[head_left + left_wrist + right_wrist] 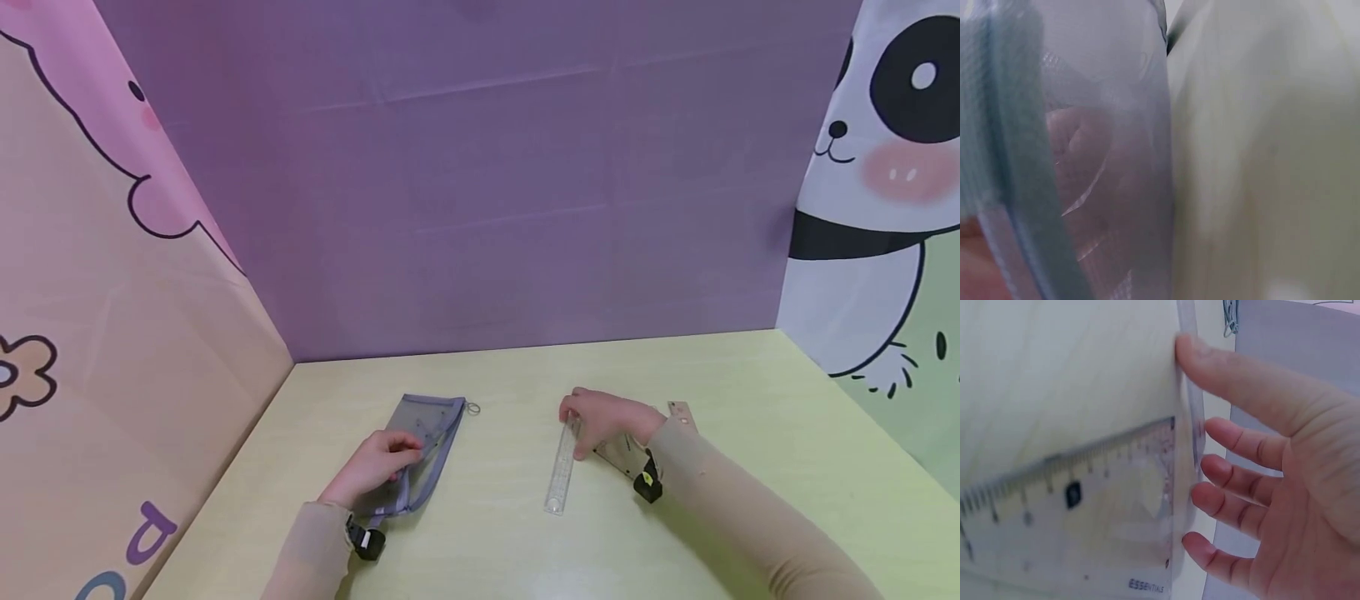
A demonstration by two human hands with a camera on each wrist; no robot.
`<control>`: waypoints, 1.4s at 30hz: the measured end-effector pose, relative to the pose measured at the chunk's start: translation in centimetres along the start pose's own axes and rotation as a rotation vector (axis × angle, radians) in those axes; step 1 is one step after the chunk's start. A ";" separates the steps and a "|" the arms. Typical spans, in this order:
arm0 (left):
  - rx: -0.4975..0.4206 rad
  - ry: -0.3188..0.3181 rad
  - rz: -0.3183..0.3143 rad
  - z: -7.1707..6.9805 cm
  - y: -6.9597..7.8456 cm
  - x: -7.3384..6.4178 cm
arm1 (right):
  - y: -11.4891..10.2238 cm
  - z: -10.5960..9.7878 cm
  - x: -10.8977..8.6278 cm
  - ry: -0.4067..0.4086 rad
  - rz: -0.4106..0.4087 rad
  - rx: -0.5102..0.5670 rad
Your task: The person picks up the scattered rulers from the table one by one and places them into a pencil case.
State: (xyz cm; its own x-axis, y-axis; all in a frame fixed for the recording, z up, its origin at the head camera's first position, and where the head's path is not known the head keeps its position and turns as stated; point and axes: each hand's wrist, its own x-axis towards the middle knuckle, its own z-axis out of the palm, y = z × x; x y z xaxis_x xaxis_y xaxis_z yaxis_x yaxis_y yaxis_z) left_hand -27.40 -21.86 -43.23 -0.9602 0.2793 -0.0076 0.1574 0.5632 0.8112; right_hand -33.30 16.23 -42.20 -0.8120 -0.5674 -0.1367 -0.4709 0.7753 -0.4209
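Note:
A translucent grey zip pouch (431, 417) with blue-grey edging lies left of centre on the table. My left hand (378, 462) pinches its opening side; in the left wrist view the zip strip (1019, 125) and clear film stand close, with part of the hand seen through the film. Over the far end of a clear ruler (559, 479) is my right hand (603, 417), its thumb and curled fingertips at the ruler's edges. Beside it a clear set square (1085, 512), marked "ESSENTIALS", lies partly hidden under the right wrist.
A small ring (472, 408) hangs at the pouch's far corner. Beyond the right wrist a clear strip with holes (681, 412) shows; whether it belongs to the set square I cannot tell. A purple cloth wall (465, 208) bounds the pale table (510, 550) at the back.

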 end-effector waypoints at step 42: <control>0.001 0.002 0.005 0.0 -0.2 0.1 | 0.8 0.4 -0.2 0.012 -0.097 0.120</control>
State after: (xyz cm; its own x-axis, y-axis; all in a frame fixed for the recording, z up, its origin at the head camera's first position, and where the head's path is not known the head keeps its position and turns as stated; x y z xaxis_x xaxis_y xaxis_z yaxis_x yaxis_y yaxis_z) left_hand -27.55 -21.93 -43.42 -0.9599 0.2803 -0.0028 0.1619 0.5627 0.8106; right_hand -33.42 16.86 -42.90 -0.7691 -0.6341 -0.0800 -0.5032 0.6779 -0.5358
